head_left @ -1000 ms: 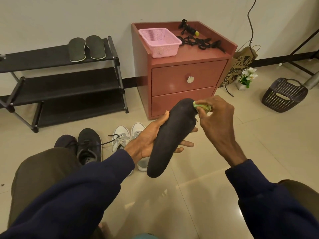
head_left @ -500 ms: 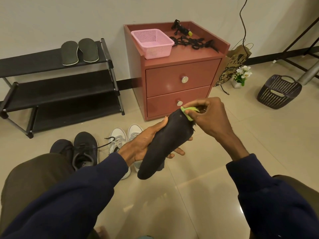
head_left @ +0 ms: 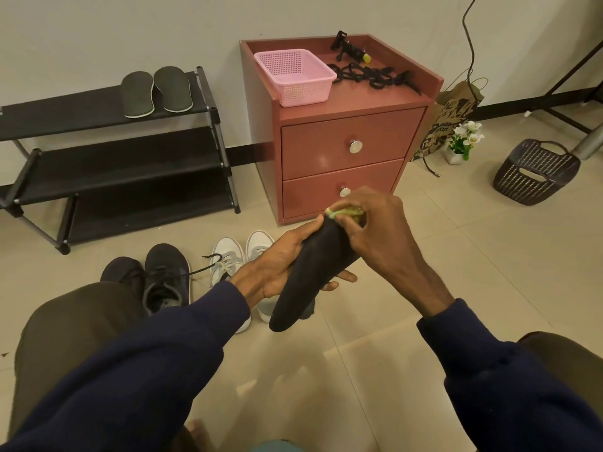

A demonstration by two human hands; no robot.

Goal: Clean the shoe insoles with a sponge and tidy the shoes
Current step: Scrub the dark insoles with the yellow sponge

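Observation:
My left hand (head_left: 277, 265) grips a black insole (head_left: 310, 275) from underneath, its toe end pointing up and away. My right hand (head_left: 378, 233) pinches a small green sponge (head_left: 344, 213) against the insole's upper end. On the floor below sit a pair of black sneakers (head_left: 156, 278) and a pair of white sneakers (head_left: 235, 259), partly hidden by my left arm. Two more dark insoles (head_left: 156, 91) lie side by side on the top shelf of a black shoe rack (head_left: 107, 177).
A red two-drawer cabinet (head_left: 339, 151) stands against the wall, with a pink basket (head_left: 293, 76) and black straps (head_left: 368, 73) on top. A paper bag (head_left: 453, 115), a small flower pot (head_left: 463, 141) and a dark basket (head_left: 535, 171) stand on the tiled floor at right.
My right hand has kept the sponge at the insole's upper end, shifting it a little across the tip. The insole sits slightly lower in view as my head moved.

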